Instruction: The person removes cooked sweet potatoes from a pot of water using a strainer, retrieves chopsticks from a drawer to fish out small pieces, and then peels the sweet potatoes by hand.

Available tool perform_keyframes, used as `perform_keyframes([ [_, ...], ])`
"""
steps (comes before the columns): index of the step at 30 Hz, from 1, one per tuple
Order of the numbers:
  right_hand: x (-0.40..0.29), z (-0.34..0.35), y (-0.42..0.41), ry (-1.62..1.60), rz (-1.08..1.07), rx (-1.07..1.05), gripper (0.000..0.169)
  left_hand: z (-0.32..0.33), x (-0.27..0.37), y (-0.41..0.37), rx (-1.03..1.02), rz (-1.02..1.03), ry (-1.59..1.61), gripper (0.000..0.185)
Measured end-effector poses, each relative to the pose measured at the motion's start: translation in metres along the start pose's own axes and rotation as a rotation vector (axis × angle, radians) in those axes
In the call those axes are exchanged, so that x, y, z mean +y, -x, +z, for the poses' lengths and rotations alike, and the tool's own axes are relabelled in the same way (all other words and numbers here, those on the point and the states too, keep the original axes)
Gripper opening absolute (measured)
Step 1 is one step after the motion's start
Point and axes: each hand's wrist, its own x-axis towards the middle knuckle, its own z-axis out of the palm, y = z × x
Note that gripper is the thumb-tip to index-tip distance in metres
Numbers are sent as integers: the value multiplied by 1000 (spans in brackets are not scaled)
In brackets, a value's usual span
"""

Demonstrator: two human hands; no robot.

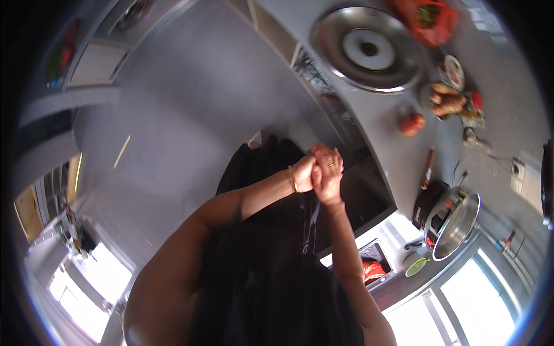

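In front of my dark clothing, my left hand [305, 174] and my right hand [329, 175] are clasped together, fingers closed against each other. A gold-coloured bangle [293, 179] circles the left wrist, and a ring [331, 164] shows on a finger of the right hand. No object shows between the palms, though their inner sides are hidden. Both hands are in front of the counter edge, beside a dark glossy cabinet front [365, 190], apart from everything on the counter.
On the counter [381, 125] stand a wide steel pan [322, 41] with a white disc [352, 47], a red plastic bag [446, 30], tomato-like red produce [412, 124], a brown-handled knife [428, 168], a steel pot [456, 227] and a bowl [415, 264]. A sink [387, 259] holds a red package.
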Motion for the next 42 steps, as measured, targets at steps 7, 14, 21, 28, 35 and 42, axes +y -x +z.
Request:
perform_keyframes([
  [7,123,109,-11,-147,366,-137,27,-59,97,111,340,157,-143,45],
  [14,239,173,-63,-454,958,-20,26,-168,114,170,860,378,-124,18],
  [21,310,213,-142,212,655,270,24,-213,79,141,878,284,136,20],
  [28,404,221,-199,217,1136,117,41,-249,73,117,829,304,235,20],
  [35,419,216,-204,821,813,17,53,-272,62,110,860,300,309,18],
  [42,423,210,-200,914,723,-191,37,-278,59,103,880,285,308,17],
])
